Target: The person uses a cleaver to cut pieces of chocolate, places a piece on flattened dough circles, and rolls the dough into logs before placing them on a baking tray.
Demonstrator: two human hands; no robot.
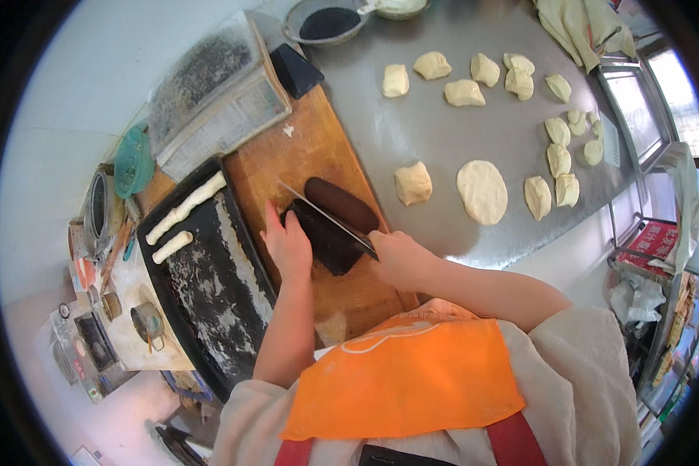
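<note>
A wooden board (pixel 342 303) carries a dark brown, smooth log (pixel 342 203) and a darker, nearly black block (pixel 318 237) that look like dough or paste. My right hand (pixel 404 260) is closed round the handle of a knife (pixel 330 216). The blade runs slantwise between log and block; whether it cuts into either is not clear. At the block's left end, my left hand (pixel 289 247) has its fingers stretched and apart, with the thumb against the block. Left of the board, a black baking tray (pixel 217 311) holds two pale dough rolls (pixel 185 208).
On the steel table (pixel 412 140) to the right are several dough pieces (pixel 413 185) and a flattened dough round (pixel 481 193). A floury box (pixel 225 101) stands behind the tray. A bowl of dark filling (pixel 330 22) sits at the back, and a cloth (pixel 582 31) at the far right.
</note>
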